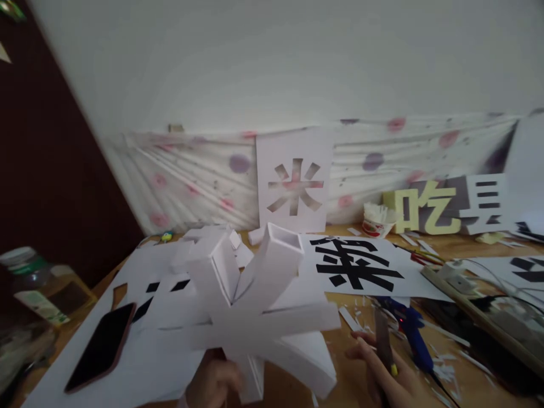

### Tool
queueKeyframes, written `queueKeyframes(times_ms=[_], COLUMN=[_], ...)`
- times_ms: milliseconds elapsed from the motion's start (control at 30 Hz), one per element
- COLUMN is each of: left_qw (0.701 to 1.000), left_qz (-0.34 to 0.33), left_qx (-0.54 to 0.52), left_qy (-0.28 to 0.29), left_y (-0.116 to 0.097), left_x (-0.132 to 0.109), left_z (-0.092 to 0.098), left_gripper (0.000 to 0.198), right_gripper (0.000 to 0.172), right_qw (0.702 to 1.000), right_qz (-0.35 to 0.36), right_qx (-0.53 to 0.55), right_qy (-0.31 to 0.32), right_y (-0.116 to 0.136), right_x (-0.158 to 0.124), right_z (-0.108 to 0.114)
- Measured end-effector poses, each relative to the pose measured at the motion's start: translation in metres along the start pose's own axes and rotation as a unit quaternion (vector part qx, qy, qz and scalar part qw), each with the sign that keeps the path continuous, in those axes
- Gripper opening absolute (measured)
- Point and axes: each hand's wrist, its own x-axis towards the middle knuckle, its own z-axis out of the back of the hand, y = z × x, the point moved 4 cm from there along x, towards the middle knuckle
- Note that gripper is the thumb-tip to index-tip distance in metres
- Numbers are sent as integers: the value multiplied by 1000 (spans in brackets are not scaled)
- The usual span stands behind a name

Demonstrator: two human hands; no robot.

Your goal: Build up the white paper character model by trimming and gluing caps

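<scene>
A white three-dimensional character (pixel 250 323) built from paper or foam board fills the middle of the view, with hollow box-like arms and two open ends facing up. My left hand (pixel 216 379), slightly blurred, is closed on its lower left side; part of the hand is hidden behind it. At the lower right my right hand (pixel 393 377) grips what looks like a utility knife (pixel 383 334), a flat greyish piece with a yellow part, held upright. Just beyond that hand lies a blue glue gun (pixel 410 331) with a red light on.
A black phone (pixel 102 345) rests on white sheets at left, near a tilted bottle (pixel 46 283). Behind stand a cut-out board (pixel 293 144) and yellow characters (pixel 427 209). A printed sheet (pixel 301 283), a power strip (pixel 471 311) and white scraps (pixel 351 318) cover the right.
</scene>
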Motion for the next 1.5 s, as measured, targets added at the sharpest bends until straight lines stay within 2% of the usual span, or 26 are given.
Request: queueKeyframes(times_ms=[133, 233, 300, 433, 600, 733, 933, 1067, 1200, 1333, 1500], left_qw=[998, 995, 993, 982, 958, 937, 909, 903, 906, 913, 920], left_qz=[-52, -54, -20, 83, 177, 239, 303, 287, 247, 231, 219], left_qx=[46, 82, 111, 164, 221, 253, 286, 319, 341, 335, 322], left_qy=[11, 15, 34, 55, 34, 21, 20, -7, -42, -9, 43], left_y=[-32, -53, -63, -74, -69, -55, -42, -48, -63, -75, -74], left_x=[16, 28, 36, 52, 78, 101, 122, 124, 119, 120, 124], left_z=[13, 19, 23, 34, 45, 45, 43, 45, 52, 54, 62], left_gripper=[21, 40, 51, 59, 63, 61, 51, 45, 46, 48, 52], right_gripper=[52, 46, 45, 43, 43, 48, 41, 42, 44, 41, 33], right_qw=[999, 998, 997, 995, 997, 998, 992, 977, 958, 941, 926], right_qz=[-37, -14, -13, -22, -49, -60, 14, 100, 157, 171, 203], right_qx=[26, 53, 78, 96, 39, 2, -107, -187, -237, -291, -318], right_qy=[-4, -14, -24, -4, 50, 32, 60, 35, 34, 16, -14], right_y=[-4, 3, 9, 20, 7, -18, -31, -26, -26, -35, -37], right_x=[2, -3, -6, -6, 1, 2, 11, 23, 36, 47, 51], right_z=[-1, -3, -5, -11, -15, -9, -9, -14, -23, -30, -32])
